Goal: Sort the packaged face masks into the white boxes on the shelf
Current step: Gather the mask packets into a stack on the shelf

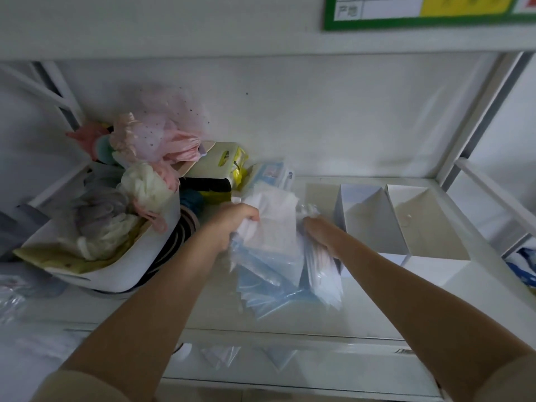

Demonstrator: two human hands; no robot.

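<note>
The masks (272,250), a loose stack of clear packets, are held between both hands over the shelf (377,309), long axis running from the person toward the back wall. The boxes (400,221) stand just right of the stack, open tops up. The right hand (311,227), nearer the boxes, grips the stack's right edge; the left hand (235,224) pinches its upper left corner. A bin (121,274) of cloth sits left of the stack.

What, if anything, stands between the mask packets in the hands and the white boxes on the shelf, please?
Nothing visible does. The left hand and right hand grip the mask packets just left of the white boxes. The boxes are open on top, look empty, and only bare shelf lies between.
</note>
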